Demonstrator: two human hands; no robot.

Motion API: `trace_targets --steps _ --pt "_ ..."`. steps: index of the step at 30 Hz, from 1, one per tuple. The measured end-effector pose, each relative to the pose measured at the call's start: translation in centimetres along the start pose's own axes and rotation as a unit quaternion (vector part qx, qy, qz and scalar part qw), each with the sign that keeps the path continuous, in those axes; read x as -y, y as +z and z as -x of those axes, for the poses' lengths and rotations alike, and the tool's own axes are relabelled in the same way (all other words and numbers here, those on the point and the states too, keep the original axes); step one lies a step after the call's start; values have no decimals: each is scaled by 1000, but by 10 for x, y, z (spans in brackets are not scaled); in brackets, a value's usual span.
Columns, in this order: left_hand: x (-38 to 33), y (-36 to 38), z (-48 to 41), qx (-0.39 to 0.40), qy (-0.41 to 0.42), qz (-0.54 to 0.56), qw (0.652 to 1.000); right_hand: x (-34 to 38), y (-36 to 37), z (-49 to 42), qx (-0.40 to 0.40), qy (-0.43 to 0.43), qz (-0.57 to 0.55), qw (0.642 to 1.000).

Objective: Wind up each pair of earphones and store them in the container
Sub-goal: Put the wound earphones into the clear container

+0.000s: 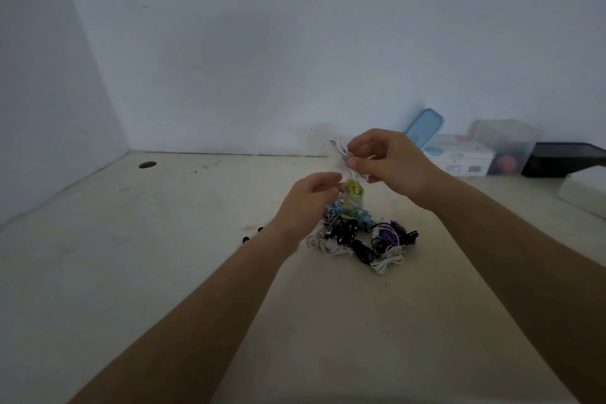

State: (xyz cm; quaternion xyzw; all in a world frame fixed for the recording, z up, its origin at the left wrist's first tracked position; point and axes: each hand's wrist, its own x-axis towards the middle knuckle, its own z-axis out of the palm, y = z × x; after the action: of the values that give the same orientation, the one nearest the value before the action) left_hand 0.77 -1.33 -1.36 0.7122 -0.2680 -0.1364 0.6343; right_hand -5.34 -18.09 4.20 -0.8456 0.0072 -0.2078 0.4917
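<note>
A tangled pile of earphones (364,236) in white, black, purple, blue and green lies on the pale table (164,239). My right hand (390,164) is raised above the pile and pinches a white earphone cord (339,146) whose loops stick out to the left of my fingers. My left hand (308,203) is just below it, fingertips at a yellow-green earphone bundle (452,192) that hangs from the white cord; its grip is blurred. A clear plastic container (506,144) stands at the back right by the wall.
A light blue lid (424,126) leans on the wall over a white box (459,157). A black box (564,159) and a white object (587,193) sit at the far right. Two small black pieces (252,234) lie left of my left wrist. A round hole (147,164) marks the table's far left.
</note>
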Motion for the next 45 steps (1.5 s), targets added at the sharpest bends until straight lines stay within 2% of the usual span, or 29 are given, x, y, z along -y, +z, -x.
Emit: trace_targets --steps 6,10,16,21,26,30,32,36,39,45 --pt "-5 11 1 31 29 53 998 4 2 -1 13 17 -33 999" --pt "-1 12 -1 -11 53 0 999 0 -2 1 6 25 2 1000" --pt "3 10 -2 -11 56 -12 998 -15 -17 5 -6 64 -7 998" --pt "3 12 -4 7 67 -49 997 -25 -28 8 27 86 -38 995" --pt "1 9 -6 30 17 54 998 -31 -38 11 37 95 -11 995" --pt "0 9 -7 63 -29 120 990 -36 -38 10 -19 97 9 995" --pt "-1 10 -7 76 -31 102 991 -39 -35 8 -47 97 7 994" --pt "-1 13 -6 103 17 31 994 -39 -29 4 -102 99 -33 989" --pt "1 17 -11 80 50 -41 995 -35 -27 2 -133 98 -87 982" --pt "4 23 -15 76 88 -141 983 -26 -25 0 -131 99 -131 978"
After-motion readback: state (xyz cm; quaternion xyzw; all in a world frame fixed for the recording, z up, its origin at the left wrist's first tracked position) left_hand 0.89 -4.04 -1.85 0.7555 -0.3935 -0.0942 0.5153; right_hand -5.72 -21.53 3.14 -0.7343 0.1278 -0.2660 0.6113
